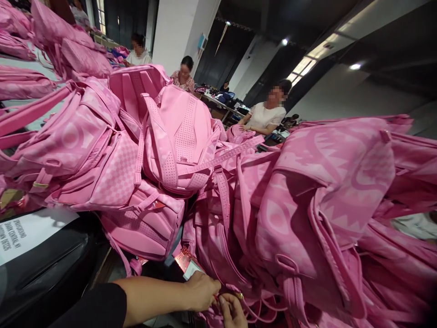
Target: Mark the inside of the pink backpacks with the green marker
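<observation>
At the bottom centre, my left hand (204,291) is closed, its fingers curled down by a pink backpack's strap ends. A hang tag (193,269), pale with a shiny red part above it, sticks out from that fist. My right hand (233,311) is just beside it, thumb and fingers pinched together. A thin bit of red shows between the two hands; what the right fingertips hold is too small to make out. A gold-coloured metal piece (241,295) lies just above the right fingers. The nearest pink backpack (221,237) rises directly behind both hands.
Pink patterned backpacks are heaped ahead, with a large one (327,191) at right and another (180,132) showing its padded back. At left lies a black glossy bundle (51,255) bearing a printed white sheet (30,232). Several people sit farther back; one person (268,111) handles pink fabric.
</observation>
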The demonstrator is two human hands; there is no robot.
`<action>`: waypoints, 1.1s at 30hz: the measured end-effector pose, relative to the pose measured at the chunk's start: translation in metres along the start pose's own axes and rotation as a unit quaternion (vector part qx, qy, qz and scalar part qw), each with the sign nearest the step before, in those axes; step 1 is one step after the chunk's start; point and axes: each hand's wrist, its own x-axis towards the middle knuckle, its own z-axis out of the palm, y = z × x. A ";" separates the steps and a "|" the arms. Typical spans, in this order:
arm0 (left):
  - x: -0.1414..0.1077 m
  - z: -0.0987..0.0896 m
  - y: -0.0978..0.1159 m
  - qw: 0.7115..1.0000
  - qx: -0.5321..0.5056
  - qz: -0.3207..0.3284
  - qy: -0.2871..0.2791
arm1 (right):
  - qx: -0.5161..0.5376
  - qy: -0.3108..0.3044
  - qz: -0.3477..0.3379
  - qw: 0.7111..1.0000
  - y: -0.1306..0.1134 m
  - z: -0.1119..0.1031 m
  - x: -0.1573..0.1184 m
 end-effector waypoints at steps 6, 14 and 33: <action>-0.001 -0.002 -0.005 1.000 0.007 0.017 -0.001 | -0.030 -0.032 0.016 0.999 -0.011 -0.002 0.001; -0.002 -0.004 -0.004 0.999 0.016 0.042 -0.002 | -0.036 -0.001 0.011 0.999 -0.012 0.001 -0.006; 0.000 0.001 0.001 0.996 0.049 0.063 0.036 | -0.029 0.051 0.039 0.998 0.003 0.000 -0.006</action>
